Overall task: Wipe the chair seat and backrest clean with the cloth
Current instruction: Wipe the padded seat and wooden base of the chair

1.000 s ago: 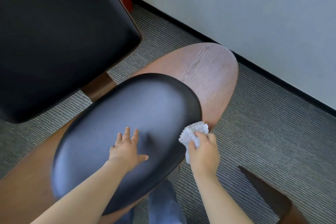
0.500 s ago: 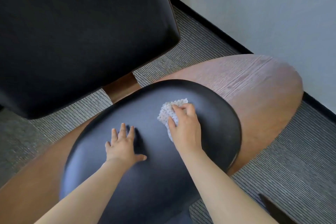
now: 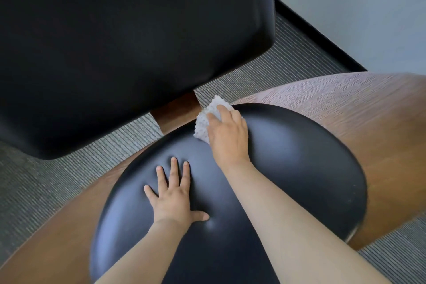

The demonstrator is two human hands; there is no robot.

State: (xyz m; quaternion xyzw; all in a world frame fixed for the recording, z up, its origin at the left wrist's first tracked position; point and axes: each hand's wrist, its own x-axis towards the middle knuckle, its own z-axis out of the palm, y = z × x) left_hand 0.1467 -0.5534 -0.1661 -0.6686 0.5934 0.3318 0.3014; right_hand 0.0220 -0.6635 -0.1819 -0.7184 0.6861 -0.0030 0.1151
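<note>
Your right hand [image 3: 227,132] has carried the cloth [image 3: 208,116] up to the far rim of the glossy black oval seat cushion [image 3: 288,168], pressing the white, nubbly wad flat. Your left hand [image 3: 174,193] lies spread, empty, mid-cushion.

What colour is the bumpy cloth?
White. The cloth has a bumpy dotted texture, seen in the head view under the right hand.
</note>
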